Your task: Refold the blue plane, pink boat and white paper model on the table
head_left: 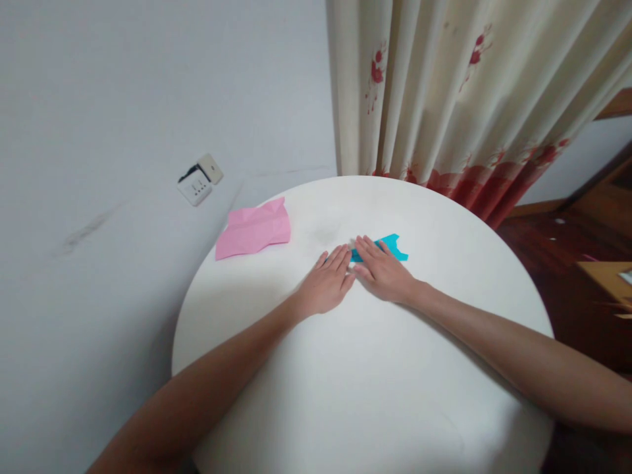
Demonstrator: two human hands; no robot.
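A folded blue paper point(394, 247) lies near the middle of the round white table point(345, 395). My right hand point(382, 271) lies flat on top of it, fingers together, covering most of the sheet. Beside it, my left hand point(326, 284) rests flat on the table with its fingertips at the paper's left edge. A folded pink paper point(254, 228) sits apart at the table's far left edge, untouched.
A grey-white wall runs along the left with a wall socket point(198, 180). A cream curtain with red flowers point(459, 99) hangs behind the table. Dark wooden floor and wooden furniture point(607, 270) are at the right.
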